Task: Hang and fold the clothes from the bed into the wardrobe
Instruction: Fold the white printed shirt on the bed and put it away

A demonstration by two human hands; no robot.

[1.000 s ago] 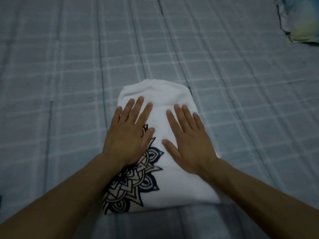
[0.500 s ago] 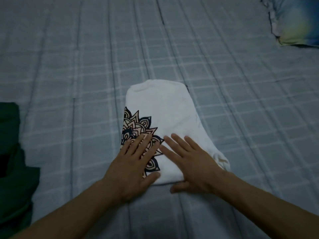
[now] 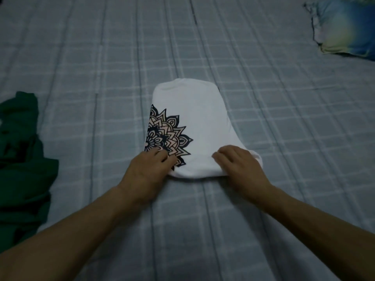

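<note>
A folded white T-shirt (image 3: 199, 122) with a black and pink mandala print lies on the bed in the middle of the head view. My left hand (image 3: 147, 168) grips its near left corner, fingers curled over the print. At the near right corner, my right hand (image 3: 238, 165) grips the fabric edge with curled fingers. The shirt's near edge bulges up slightly between the hands. The thumbs are hidden under the cloth.
The bed is covered by a grey-blue checked sheet (image 3: 284, 118). A crumpled dark green garment (image 3: 20, 163) lies at the left edge. A blue and yellow pillow (image 3: 345, 27) sits at the far right corner.
Both hands slid from the middle of the shirt back to its near edge. Their fingers went from flat on the cloth to curled around the near corners.
</note>
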